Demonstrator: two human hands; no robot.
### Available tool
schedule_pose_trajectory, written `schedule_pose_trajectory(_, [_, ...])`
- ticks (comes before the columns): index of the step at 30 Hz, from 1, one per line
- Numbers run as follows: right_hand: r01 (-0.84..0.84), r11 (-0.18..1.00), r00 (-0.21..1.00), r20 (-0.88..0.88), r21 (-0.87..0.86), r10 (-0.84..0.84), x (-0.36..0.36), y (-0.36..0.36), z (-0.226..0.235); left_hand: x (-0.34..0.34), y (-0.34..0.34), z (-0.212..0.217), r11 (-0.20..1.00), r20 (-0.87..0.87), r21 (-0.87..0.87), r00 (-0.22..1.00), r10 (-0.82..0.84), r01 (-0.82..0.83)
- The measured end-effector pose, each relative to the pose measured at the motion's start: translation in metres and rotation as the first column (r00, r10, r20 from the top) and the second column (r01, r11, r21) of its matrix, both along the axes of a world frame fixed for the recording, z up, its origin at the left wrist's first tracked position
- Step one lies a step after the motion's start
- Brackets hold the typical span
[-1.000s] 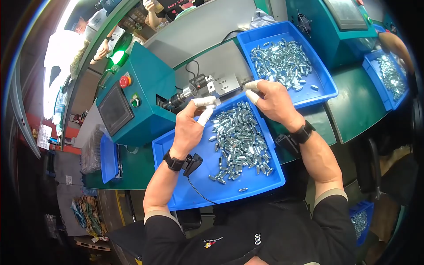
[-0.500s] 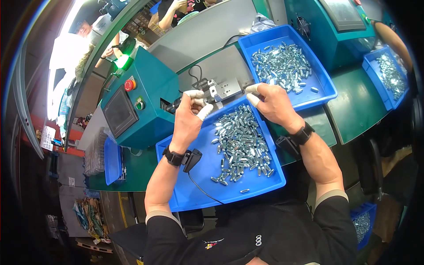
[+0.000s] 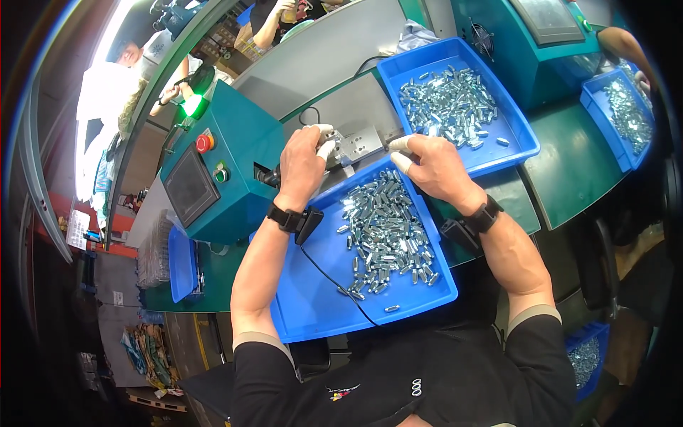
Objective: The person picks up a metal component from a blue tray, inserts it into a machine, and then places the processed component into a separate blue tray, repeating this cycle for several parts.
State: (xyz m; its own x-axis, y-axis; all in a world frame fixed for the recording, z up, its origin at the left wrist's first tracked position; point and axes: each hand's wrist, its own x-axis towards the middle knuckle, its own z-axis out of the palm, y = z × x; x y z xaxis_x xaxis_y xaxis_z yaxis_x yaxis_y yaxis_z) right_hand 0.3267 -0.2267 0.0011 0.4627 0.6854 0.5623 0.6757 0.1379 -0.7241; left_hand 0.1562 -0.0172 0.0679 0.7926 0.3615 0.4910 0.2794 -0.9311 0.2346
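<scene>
Around the metal block (image 3: pixel 361 145): two bare hands, one per side. Left hand (image 3: pixel 302 164), one: thumb and forefinger bent close together at the block's left end; grip contents, if any, cannot be told. Right hand (image 3: pixel 440 167), one: thumb and forefinger slightly apart just beside the block's right end, no piece visible between them. White finger covers (image 3: pixel 401 162), four: two per hand. Handling note, by judgement: a light fingertip grip, any piece kept square to the block, covered tips clear of the dark cylindrical tool head (image 3: pixel 270 176) below and left of the left hand; right hand steady. Wristbands, black, two: one per wrist. Below and between the hands, blue tray (image 3: pixel 306 309), one, bearing small metal pieces (image 3: pixel 388 235), heaped, too many to count; one piece (image 3: pixel 392 308) apart near its lower rim. Beyond the right hand, second blue tray (image 3: pixel 524 142), one, with another uncounted heap. Left of the left hand, green machine (image 3: pixel 245 153), one: screen (image 3: pixel 191 188), one; red button (image 3: pixel 205 143), one. Well right of the right hand: second green machine (image 3: pixel 498 39), one; third blue tray (image 3: pixel 588 114), one, with more pieces.
</scene>
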Motion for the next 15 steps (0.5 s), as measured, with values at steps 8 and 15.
schedule_pose_trajectory(8, [-0.020, 0.998, 1.000, -0.021, -0.068, 0.019, 0.001, -0.001, 0.002, 0.007, 0.013, -0.002, 0.999, -0.068, 0.026, 0.997, -0.032, 0.034])
schedule_pose_trajectory(15, [-0.015, 0.999, 1.000, -0.004, -0.031, 0.015, 0.001, -0.001, 0.000, 0.005, 0.016, -0.002, 0.998, -0.095, 0.051, 0.995, -0.042, 0.047])
